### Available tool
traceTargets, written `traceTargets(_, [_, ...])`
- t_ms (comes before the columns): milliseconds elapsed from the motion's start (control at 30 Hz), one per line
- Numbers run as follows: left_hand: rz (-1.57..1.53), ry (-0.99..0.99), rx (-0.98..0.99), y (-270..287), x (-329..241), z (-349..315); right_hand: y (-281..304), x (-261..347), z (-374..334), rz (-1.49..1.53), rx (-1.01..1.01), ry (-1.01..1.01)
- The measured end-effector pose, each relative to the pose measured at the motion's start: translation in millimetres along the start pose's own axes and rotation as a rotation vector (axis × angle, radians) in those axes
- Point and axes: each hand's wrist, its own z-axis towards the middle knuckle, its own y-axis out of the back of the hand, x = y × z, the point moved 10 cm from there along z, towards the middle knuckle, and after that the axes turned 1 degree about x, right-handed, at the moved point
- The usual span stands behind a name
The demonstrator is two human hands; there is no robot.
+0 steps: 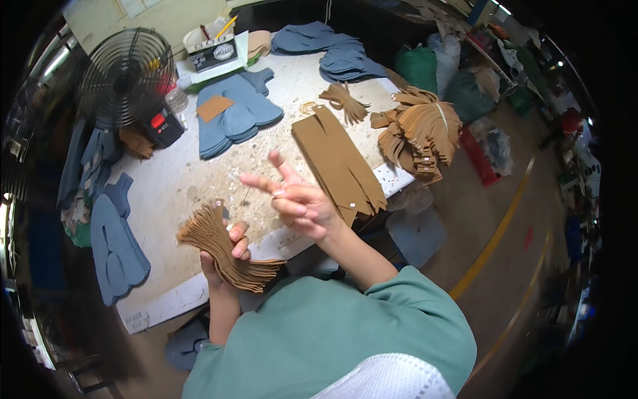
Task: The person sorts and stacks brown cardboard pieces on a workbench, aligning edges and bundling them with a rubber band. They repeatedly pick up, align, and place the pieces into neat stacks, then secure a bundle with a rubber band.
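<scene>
The left hand (239,242) gripped a fanned bundle of thin brown strips (211,231) above the near edge of a pale, stained worktable (157,193). The right hand (307,207) hovered nearby, two digits spread, the others curled; whether it held anything small could not be told. A flat, oblong brown stack with slit ends (335,159) lay to its right, blue-grey cut pieces (246,110) beyond.

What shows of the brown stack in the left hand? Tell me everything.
The stack is many thin brown strips, suede-like in look, layered with their edges showing. It curves, its far-left end fanned out. A small pale mark shows near its top. The left hand grips it between thumb and fingers, by the table's near edge.
</scene>
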Motion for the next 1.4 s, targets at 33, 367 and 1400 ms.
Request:
traceTargets(33, [0.146, -0.009, -0.04, 0, -1, 0, 2, 1, 2, -0.058, 0.013, 0.014])
traceTargets(367, [0.564, 0.055, -0.228, 5, 9, 9, -34, 16, 10, -1.215, 0.193, 0.326])
traceTargets(1400, [1.181, -0.027, -0.166, -37, -41, 18, -63, -7, 0, -1.628, 0.265, 0.297])
